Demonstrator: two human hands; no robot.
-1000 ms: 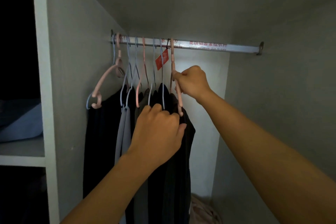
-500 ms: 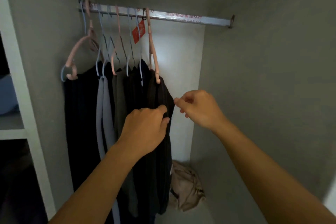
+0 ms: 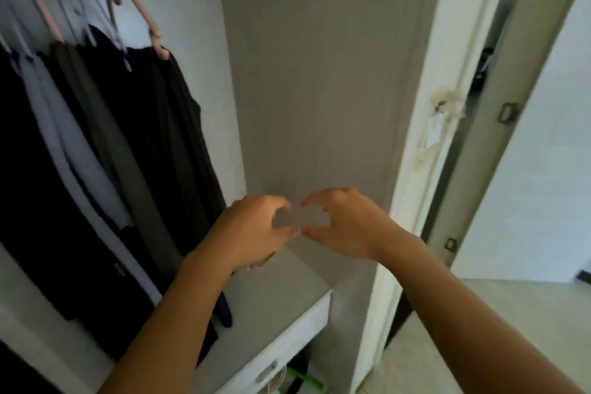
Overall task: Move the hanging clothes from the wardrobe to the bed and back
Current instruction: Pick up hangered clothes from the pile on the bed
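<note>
Several dark and grey clothes (image 3: 134, 144) hang on pink and blue hangers at the left of the wardrobe; the rightmost pink hanger (image 3: 140, 14) carries a dark garment. The rail is out of view. My left hand (image 3: 252, 230) and my right hand (image 3: 345, 224) are low and to the right of the clothes, apart from them. Both have curled fingers, and their fingertips meet around a small blurred grey patch. I cannot make out anything held. The bed is not in view.
The grey wardrobe side wall (image 3: 313, 73) stands behind my hands. A white drawer front (image 3: 297, 329) lies below them, with something green (image 3: 303, 379) under it. A white door frame (image 3: 425, 137) and pale floor (image 3: 479, 329) are to the right.
My left hand has let go of the dark garment. Both hands have dropped and come together to the right of the clothes. The view has swung down and right.
</note>
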